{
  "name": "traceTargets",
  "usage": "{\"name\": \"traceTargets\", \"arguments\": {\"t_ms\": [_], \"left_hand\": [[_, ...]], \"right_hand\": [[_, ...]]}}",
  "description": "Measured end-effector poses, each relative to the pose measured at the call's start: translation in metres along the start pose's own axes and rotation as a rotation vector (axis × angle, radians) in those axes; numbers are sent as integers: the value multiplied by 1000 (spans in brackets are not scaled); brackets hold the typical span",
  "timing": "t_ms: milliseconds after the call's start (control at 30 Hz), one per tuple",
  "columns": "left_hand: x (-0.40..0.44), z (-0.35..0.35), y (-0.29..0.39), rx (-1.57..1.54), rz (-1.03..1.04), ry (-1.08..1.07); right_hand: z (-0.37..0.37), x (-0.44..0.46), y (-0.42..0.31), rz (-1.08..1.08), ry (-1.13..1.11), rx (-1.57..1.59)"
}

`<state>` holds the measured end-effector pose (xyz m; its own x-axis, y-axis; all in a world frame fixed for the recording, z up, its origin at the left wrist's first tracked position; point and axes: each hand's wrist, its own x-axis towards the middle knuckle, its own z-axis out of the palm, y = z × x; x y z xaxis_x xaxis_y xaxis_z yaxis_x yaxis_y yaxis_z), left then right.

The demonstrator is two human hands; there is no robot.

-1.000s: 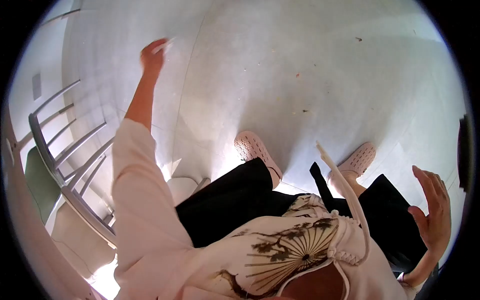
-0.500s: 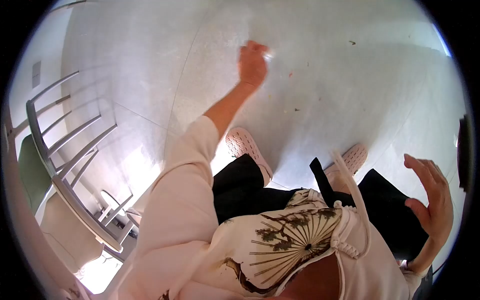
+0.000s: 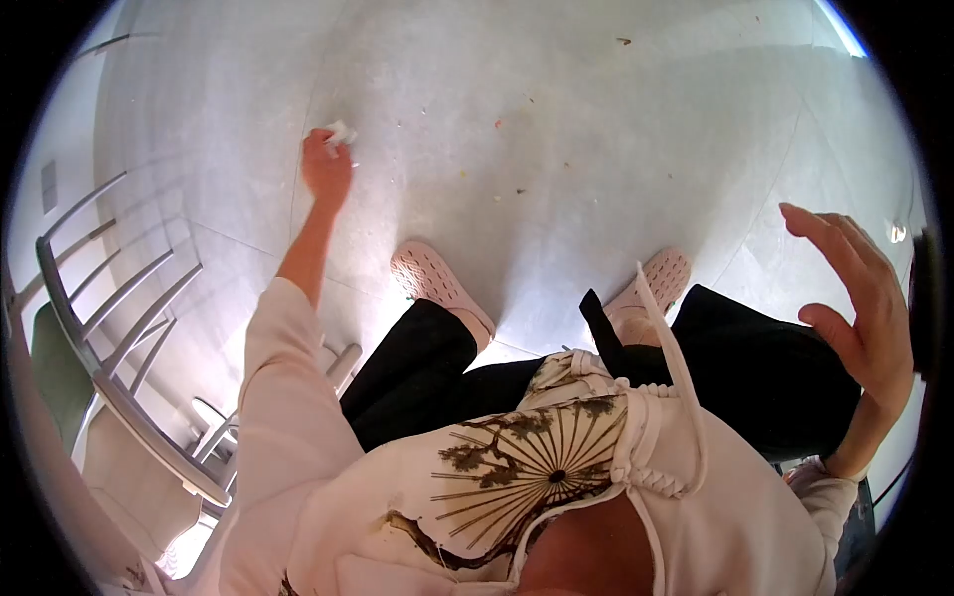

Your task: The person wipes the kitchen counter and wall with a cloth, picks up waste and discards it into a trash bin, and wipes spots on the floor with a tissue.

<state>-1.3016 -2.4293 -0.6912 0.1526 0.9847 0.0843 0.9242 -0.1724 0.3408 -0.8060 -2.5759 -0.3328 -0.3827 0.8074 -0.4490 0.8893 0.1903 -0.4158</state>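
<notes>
My left hand [image 3: 326,169] is out over the pale floor, its fingers closed around a crumpled white tissue [image 3: 342,132]. The tissue is at or near the floor surface; I cannot tell how firmly it touches. To the right of it lie scattered crumbs, among them an orange bit [image 3: 498,124], a dark bit [image 3: 520,191] and a larger brown scrap [image 3: 624,41]. My right hand [image 3: 860,298] is held up at the far right with fingers and thumb apart, holding nothing.
Grey chairs with slatted backs [image 3: 129,387] stand on the left. My feet in pink perforated clogs [image 3: 437,278] are planted on the floor [image 3: 417,60]. A dark object [image 3: 924,298] rises at the right edge. A loose white cord [image 3: 676,368] hangs from my shirt.
My left hand has swung left and slightly back towards me with the tissue, which now shows more clearly. My right hand stays raised and open, barely shifted. The whole view has moved slightly.
</notes>
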Motion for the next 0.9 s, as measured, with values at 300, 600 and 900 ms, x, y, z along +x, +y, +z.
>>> {"name": "traceTargets", "arguments": {"t_ms": [300, 600, 900], "left_hand": [[-10, 50, 196, -228, 223, -264], [-7, -30, 28, 2, 139, -162], [-48, 45, 129, -275, 141, -253]], "right_hand": [[0, 5, 5, -47, -39, -5], [3, -21, 3, -12, -32, 51], [0, -10, -6, -27, -60, -1]]}}
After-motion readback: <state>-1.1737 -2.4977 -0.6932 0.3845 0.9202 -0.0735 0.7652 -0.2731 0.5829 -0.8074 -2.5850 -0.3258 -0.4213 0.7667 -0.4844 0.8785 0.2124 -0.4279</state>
